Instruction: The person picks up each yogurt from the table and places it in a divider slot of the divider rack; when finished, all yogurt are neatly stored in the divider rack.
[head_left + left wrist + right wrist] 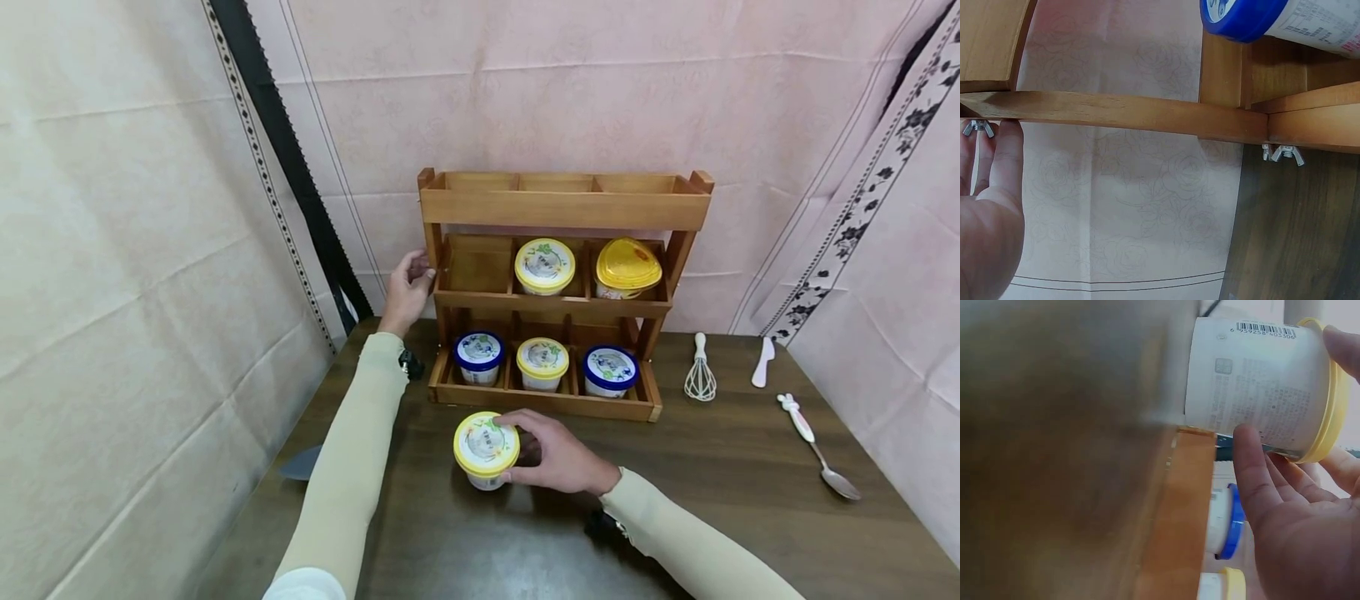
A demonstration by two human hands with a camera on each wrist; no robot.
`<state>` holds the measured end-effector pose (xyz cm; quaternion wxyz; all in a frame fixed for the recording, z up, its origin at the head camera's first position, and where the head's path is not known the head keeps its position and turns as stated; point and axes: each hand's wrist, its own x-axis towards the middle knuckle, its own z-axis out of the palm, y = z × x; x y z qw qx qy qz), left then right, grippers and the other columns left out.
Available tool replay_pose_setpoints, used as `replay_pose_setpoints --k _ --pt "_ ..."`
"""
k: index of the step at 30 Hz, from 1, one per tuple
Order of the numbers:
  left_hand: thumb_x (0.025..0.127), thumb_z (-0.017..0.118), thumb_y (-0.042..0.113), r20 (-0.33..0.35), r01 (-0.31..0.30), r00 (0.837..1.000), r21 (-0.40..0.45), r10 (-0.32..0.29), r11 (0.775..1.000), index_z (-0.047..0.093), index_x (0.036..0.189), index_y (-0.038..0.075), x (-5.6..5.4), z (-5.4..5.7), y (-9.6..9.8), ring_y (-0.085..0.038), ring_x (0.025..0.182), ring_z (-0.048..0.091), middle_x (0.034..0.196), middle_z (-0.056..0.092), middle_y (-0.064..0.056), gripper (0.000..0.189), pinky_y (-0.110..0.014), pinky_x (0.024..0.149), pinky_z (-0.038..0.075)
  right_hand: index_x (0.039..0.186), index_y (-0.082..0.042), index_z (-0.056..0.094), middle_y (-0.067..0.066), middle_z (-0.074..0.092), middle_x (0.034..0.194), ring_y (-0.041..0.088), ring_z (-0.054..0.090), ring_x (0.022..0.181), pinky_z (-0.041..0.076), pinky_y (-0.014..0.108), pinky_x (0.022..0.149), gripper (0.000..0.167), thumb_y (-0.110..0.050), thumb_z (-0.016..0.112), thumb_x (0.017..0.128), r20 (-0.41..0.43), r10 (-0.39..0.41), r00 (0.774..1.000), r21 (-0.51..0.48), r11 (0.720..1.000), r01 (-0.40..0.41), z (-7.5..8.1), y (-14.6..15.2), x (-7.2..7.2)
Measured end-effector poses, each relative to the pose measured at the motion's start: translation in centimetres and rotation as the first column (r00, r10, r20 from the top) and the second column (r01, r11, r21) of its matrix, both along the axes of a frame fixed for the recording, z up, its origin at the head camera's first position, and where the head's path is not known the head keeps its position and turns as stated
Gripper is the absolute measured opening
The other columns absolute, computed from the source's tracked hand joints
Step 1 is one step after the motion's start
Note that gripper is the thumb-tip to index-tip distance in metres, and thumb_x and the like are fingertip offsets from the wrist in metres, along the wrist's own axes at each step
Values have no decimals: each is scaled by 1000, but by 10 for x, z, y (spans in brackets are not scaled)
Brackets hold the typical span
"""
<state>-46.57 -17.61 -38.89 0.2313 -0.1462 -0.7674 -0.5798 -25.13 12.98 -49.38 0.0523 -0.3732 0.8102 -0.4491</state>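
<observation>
My right hand [558, 454] holds a small white tub with a yellow lid [486, 446] in front of the wooden rack [566, 208]. In the right wrist view, the tub [1254, 381] shows a barcode and fine print, with fingers [1250, 462] along its side and at the lid. Whether its base touches the table cannot be told. At the rack's left side, my left hand [407, 292] touches the upright. The left wrist view shows straight fingers [1009, 153] against that upright [1116, 109], beside a wing nut [979, 128].
On the middle shelf stand a yellow-lidded tub [544, 267] and a tub under a tilted yellow lid [628, 265]. Below are two blue-lidded tubs [479, 357] [611, 371] flanking a yellow-lidded one [542, 363]. A whisk [700, 371], white-handled spreader [763, 362] and spoon [817, 446] lie right.
</observation>
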Motion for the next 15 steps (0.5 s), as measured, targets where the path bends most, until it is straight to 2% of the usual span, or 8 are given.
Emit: replay_pose_setpoints --k 9,15 --pt "108 62 15 1 4 1000 -4 -4 1000 58 146 15 1 1 -1 -29 124 62 133 63 -13 39 -47 114 48 151 -24 53 -1 56 149 20 64 125 62 39 95 73 -37 88 89 -55 -38 998 -62 997 35 31 -6 -14" --pt "108 61 15 6 1 1000 -6 -1 1000 58 147 16 2 0 -1 -28 125 62 133 63 -11 38 -47 114 48 151 -25 53 -3 57 148 22 63 127 61 36 98 73 -35 89 88 -95 -96 991 -86 992 88 55 -10 -26"
